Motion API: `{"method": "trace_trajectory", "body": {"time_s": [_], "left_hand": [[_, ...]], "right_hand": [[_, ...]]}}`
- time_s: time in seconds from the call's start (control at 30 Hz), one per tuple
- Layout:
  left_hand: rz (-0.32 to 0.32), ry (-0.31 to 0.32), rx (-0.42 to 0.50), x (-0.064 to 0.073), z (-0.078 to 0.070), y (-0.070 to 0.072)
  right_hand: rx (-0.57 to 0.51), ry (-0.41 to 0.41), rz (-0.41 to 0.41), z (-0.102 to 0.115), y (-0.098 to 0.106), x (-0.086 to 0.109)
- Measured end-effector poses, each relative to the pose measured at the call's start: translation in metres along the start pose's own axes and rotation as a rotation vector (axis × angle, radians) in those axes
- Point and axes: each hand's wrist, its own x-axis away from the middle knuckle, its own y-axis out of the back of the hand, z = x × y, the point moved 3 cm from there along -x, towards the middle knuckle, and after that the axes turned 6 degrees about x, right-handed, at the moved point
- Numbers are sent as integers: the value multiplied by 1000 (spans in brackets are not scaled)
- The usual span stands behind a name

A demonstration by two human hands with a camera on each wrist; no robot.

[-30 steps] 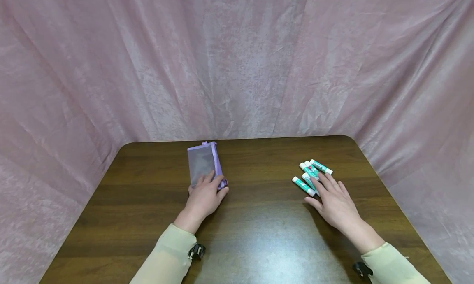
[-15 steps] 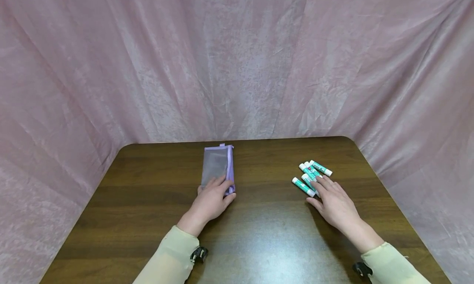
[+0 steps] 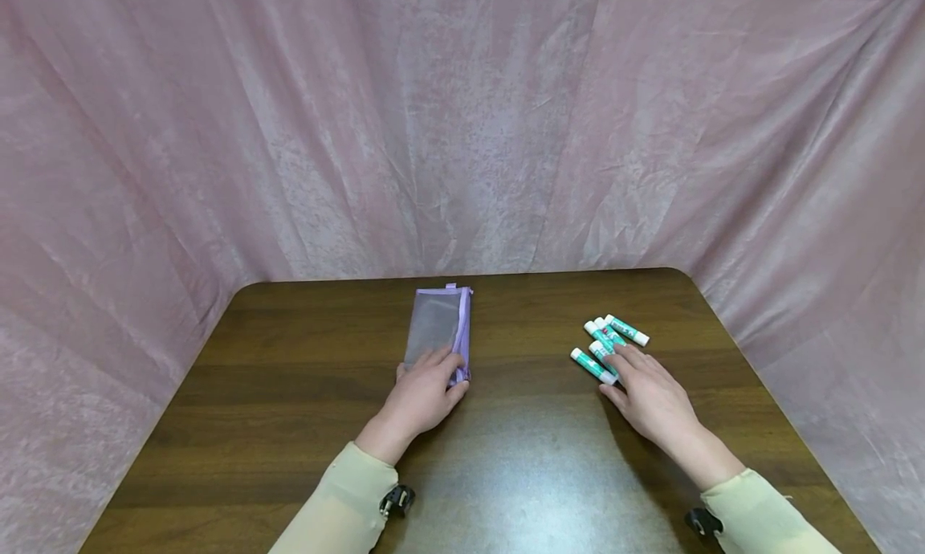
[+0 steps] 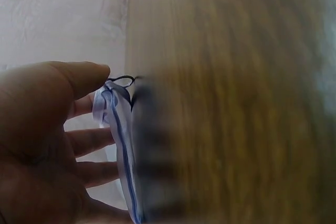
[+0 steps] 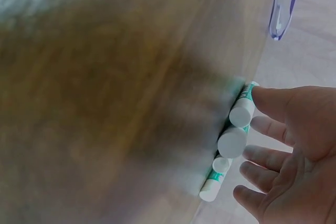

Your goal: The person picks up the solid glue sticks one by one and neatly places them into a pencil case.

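Observation:
A flat mesh zip pouch with lilac edging lies on the table, left of the middle. My left hand rests on its near end with the fingers reaching over the mesh. In the left wrist view the thumb is beside the pouch's zipped edge, where a small dark loop sticks out. On the right lie several green-and-white glue sticks, bunched together. My right hand has its fingertips on the near ends of some of them, its fingers loosely extended. The right wrist view shows their round white ends by the fingers.
The dark wooden table has rounded far corners. A pink velvety curtain hangs behind it and at both sides. A stretch of bare tabletop separates the pouch from the glue sticks.
My left hand has slid the pouch to the right across the table, and the pouch has turned a little straighter. The right hand and the glue sticks have hardly moved.

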Motion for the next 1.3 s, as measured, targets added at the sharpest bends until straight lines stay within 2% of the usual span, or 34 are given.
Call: {"method": "trace_trajectory", "body": {"time_s": [0.43,0.7,1.3], "left_hand": [[-13,-4,-3,-2,-7,-4],[-27,-1,30,-1,-12,-6],[-76,-30,97,1,-18,-9]], "right_hand": [[-5,-14,23,3,0,-6],[-24,7,7,4,0,-8],[-11,-12,48,4,-2,-11]]}}
